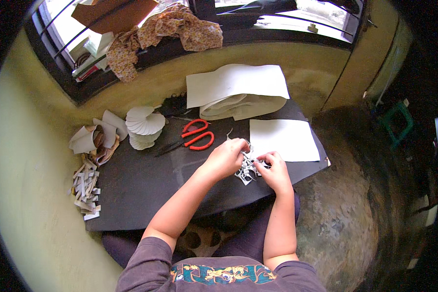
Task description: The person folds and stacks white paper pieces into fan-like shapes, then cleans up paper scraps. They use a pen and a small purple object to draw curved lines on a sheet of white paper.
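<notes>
Head view: white cut-paper piece (248, 168) is pinched between both hands over dark surface (146, 190), w/ left hand (227, 156) fingers clenched on its upper-left edge & right hand (274, 170) fingers gripping its right side, equally near; red scissors (197, 135) lie up-left, apart.

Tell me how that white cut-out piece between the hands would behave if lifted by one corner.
The white cut-out piece looks thin and full of slits, so it would probably droop and flop. Its narrow strips seem apt to tear or snag if tugged. It likely weighs almost nothing: the left hand and right hand handle it with fingertips only.
</notes>
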{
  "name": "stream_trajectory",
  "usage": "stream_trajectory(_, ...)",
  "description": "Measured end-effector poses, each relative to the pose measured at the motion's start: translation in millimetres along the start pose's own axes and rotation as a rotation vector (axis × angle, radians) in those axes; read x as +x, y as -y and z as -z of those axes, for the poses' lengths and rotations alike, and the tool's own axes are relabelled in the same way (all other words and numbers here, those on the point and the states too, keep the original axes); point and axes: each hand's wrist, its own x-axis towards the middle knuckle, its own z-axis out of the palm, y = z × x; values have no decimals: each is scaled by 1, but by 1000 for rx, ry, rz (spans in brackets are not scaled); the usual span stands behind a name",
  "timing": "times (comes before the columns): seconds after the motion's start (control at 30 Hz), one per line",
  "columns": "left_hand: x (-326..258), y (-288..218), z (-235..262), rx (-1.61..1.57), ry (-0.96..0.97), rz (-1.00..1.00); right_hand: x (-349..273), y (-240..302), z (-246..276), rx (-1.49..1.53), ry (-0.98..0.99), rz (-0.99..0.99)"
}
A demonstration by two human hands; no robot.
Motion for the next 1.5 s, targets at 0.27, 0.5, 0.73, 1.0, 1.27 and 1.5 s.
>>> stream_trajectory(0.27,38,22,-34,116,17,234,2,1,4,110,-8,14)
stream_trajectory(0.5,66,41,-42,-63,17,414,3,-5,-1,93,-105,45)
stream_trajectory(0.73,76,33,-37,-472,107,397,2,-7,-5,6,-65,79)
stream_trajectory(1.0,77,23,-30,-647,6,329,1,-2,-9,-67,-52,123)
stream_trajectory(1.27,76,-2,-11,-707,-161,152,4,-4,-14,-117,-70,95)
stream_trajectory(1.5,65,-32,31,-939,-238,75,2,-10,-15,-93,-104,136)
